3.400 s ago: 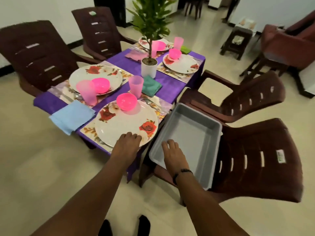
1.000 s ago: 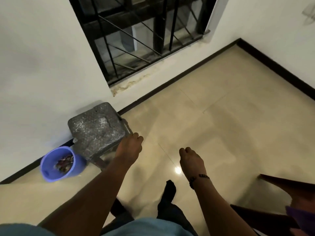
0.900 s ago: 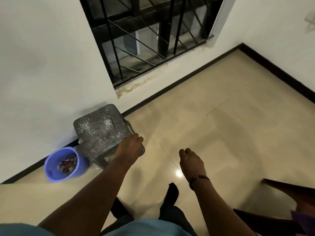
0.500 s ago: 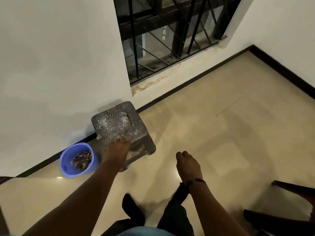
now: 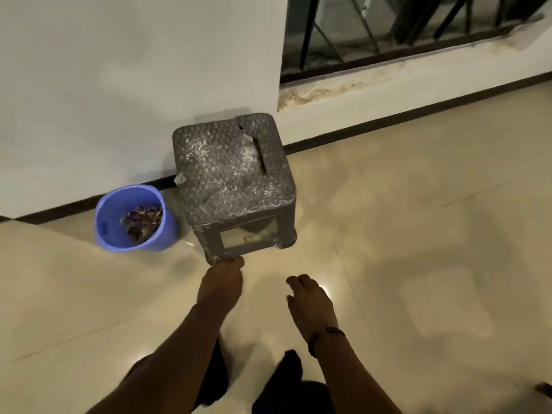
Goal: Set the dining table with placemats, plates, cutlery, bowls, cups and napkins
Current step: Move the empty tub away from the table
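Dining table: out of view now. Left of our fingers, one blue bucket holding crumpled scraps. Beyond the left hand, one bubble-wrapped stool, nearer than half a second back. Left fingers loosely curled, empty; right hand relaxed, loose, empty. Two hands, both idle.
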The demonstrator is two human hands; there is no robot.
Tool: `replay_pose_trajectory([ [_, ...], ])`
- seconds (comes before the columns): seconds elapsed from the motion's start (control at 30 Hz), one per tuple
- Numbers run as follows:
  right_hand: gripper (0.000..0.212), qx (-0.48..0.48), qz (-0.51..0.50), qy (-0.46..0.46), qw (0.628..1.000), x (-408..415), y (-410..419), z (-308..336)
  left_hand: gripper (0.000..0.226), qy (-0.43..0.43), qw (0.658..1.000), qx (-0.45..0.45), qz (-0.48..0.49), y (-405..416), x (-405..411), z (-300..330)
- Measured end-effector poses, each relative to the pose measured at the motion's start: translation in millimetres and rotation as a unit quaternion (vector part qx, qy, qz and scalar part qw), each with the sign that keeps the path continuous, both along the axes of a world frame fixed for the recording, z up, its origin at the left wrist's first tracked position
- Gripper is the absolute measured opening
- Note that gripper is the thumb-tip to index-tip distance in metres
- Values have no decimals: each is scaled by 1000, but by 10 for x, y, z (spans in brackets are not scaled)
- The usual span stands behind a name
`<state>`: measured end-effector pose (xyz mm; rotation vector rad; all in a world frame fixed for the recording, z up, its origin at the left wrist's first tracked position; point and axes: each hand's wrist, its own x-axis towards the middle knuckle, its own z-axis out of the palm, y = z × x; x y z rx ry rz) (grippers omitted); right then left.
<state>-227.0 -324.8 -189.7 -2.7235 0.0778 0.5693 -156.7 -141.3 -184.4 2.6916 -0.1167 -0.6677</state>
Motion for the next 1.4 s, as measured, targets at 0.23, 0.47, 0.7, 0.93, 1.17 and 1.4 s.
replay_pose_trajectory([
  [0.23, 57, -6, 74, 95, 993, 353, 220, -2033, 38, 73, 996, -36, -29, -66, 123, -2188],
  [0.47, 74, -56, 171, 68, 981, 791, 404, -3876, 54, 62, 998, -12, 4, 95, 37, -3854],
  [0.7, 51, 25, 109, -50, 992, 1553, 785, -4791, 48, 26, 992, -74, 104, 389, 28, -4460],
  [0.93, 36, 31, 103, 18, 994, 1085, 682, -4567, 33, 78, 965, -106, 227, 537, -223, -4383],
  [1.17, 16, 474, -271, 135, 827, 731, 781, -4121, 24, 126, 802, -390, 435, 386, -349, -4102],
  [1.4, 30, 602, -141, 204, 759, 720, 1235, -3430, 28, -9, 628, -579, 520, 675, -455, -3622],
])
